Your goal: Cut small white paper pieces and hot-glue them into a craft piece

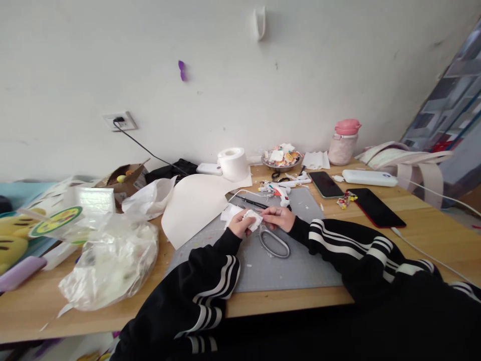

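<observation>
Over the grey cutting mat (293, 273), my left hand (239, 225) is closed on a small crumpled white piece (253, 219), perhaps paper or tissue. My right hand (281, 218) meets it from the right with its fingertips pinched at the piece's edge. Whatever lies between those fingertips is too small to make out. Grey-handled scissors (277, 245) lie on the mat just below both hands, their blades hidden. Behind the hands are a dark pen-like tool (252, 201) and a white hot glue gun (282, 194). A large white paper sheet (195, 203) covers the mat's left corner.
Left of the mat sits a clear plastic bag (112, 265). A paper roll (233, 164), a bowl of scraps (281, 159) and a pink bottle (343, 143) stand along the wall. Two phones, one green-edged (326, 184) and one red-edged (380, 207), plus a white cable (424, 253) lie right.
</observation>
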Demonstrator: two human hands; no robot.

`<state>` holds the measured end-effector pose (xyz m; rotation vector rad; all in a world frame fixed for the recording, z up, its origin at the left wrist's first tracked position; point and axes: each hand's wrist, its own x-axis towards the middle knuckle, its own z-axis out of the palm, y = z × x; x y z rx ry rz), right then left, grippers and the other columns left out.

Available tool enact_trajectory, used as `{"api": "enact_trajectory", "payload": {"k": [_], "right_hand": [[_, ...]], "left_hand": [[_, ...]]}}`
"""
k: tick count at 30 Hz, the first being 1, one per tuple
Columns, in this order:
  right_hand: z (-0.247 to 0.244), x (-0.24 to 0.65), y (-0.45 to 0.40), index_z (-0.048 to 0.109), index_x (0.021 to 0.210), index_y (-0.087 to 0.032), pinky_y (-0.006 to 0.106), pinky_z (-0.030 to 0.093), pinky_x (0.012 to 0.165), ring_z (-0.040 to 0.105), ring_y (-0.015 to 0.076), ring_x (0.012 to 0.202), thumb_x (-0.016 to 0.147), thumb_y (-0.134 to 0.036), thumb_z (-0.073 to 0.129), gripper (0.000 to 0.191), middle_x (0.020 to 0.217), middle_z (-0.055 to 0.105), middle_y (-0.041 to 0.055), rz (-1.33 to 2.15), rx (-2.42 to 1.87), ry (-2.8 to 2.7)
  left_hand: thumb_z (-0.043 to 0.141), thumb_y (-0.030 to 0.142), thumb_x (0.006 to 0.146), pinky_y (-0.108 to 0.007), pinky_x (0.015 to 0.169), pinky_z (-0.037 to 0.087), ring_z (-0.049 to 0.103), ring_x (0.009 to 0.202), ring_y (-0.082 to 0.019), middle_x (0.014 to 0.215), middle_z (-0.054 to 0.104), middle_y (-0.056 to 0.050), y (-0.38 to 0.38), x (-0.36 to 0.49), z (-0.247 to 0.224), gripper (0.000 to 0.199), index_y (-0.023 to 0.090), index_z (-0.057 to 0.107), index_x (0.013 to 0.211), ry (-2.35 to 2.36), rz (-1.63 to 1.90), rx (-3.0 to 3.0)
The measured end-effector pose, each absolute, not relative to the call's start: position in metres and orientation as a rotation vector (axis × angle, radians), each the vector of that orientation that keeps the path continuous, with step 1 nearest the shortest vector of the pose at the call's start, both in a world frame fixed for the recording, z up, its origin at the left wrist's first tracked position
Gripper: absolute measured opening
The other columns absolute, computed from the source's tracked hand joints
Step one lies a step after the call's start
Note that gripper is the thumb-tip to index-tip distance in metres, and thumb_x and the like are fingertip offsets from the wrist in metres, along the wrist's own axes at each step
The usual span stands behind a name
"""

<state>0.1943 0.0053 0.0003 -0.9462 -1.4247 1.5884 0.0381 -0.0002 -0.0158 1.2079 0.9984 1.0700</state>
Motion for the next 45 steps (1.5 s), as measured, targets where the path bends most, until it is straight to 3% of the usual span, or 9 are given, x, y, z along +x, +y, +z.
{"api": "enact_trajectory", "payload": {"k": [12,23,31,45], "right_hand": [[0.001,0.195,0.005,0.058,0.064,-0.014,0.018,0.032,0.036,0.043,0.0046,0.037,0.049,-0.043,0.074,0.036,0.049,0.058,-0.0038,1.606,-0.925,-1.434],[-0.007,0.196,0.010,0.060,0.064,-0.013,0.018,0.032,0.036,0.043,0.0045,0.036,0.047,-0.048,0.074,0.041,0.049,0.057,-0.0032,1.606,-0.897,-1.456],[-0.009,0.198,0.011,0.060,0.065,-0.013,0.018,0.032,0.036,0.043,0.0045,0.037,0.051,-0.045,0.073,0.037,0.050,0.057,-0.0031,1.591,-0.896,-1.492],[-0.008,0.198,0.009,0.060,0.066,-0.013,0.019,0.032,0.037,0.042,0.0043,0.037,0.050,-0.046,0.073,0.038,0.050,0.056,-0.0036,1.582,-0.914,-1.493]], "left_hand": [[0.060,0.025,0.062,-0.025,0.037,0.022,0.034,0.033,-0.009,0.041,0.045,0.002,-0.009,0.035,-0.005,0.011,0.023,0.052,0.054,0.986,1.040,1.228],[0.052,0.024,0.059,-0.022,0.031,0.018,0.030,0.026,-0.007,0.033,0.038,0.008,-0.003,0.041,-0.008,0.014,0.021,0.040,0.052,1.143,0.975,1.237],[0.056,0.032,0.061,-0.020,0.032,0.021,0.032,0.029,-0.005,0.037,0.041,0.009,-0.005,0.036,-0.011,0.018,0.020,0.043,0.060,1.027,1.004,1.334],[0.052,0.029,0.059,-0.021,0.030,0.019,0.030,0.026,-0.006,0.035,0.039,0.009,-0.002,0.039,-0.012,0.013,0.021,0.043,0.058,1.097,1.006,1.326]]}}
